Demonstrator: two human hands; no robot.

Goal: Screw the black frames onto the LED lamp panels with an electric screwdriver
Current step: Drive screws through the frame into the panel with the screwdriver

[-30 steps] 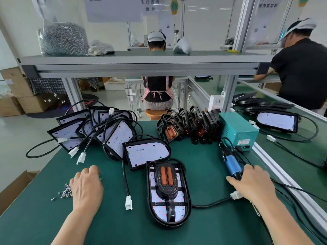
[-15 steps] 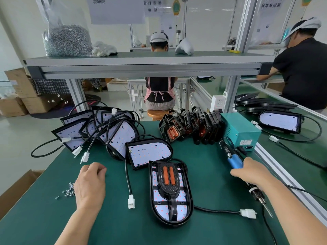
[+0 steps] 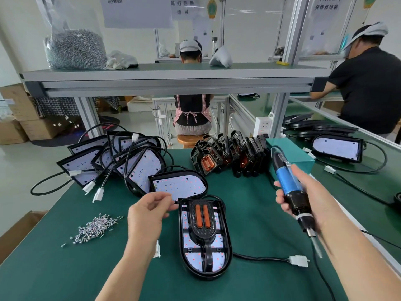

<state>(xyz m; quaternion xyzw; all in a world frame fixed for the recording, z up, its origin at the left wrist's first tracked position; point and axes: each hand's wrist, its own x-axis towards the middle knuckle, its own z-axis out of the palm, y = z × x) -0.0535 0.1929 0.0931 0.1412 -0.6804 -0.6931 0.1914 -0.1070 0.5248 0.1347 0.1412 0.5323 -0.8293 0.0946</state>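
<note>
An LED lamp panel [image 3: 196,260] lies in front of me on the green mat, with a black frame [image 3: 204,232] carrying two orange inserts laid on it. My left hand [image 3: 147,216] hovers at the panel's upper left corner, thumb and forefinger pinched together on what looks like a small screw. My right hand [image 3: 312,198] grips the blue and black electric screwdriver [image 3: 289,187], raised to the right of the panel with its bit [image 3: 316,249] pointing down and toward me. A loose pile of screws [image 3: 95,227] lies to the left.
Several bare LED panels with cables [image 3: 130,164] are heaped at the back left. A row of black frames [image 3: 230,155] stands behind, beside a teal power box [image 3: 297,156]. The panel's cable and white plug [image 3: 299,261] trail right. An aluminium rail [image 3: 368,233] bounds the right side.
My left hand left the screw pile and moved right to the panel's upper corner, fingers pinched. My right hand lifted the screwdriver off the mat and brought it up toward the panel.
</note>
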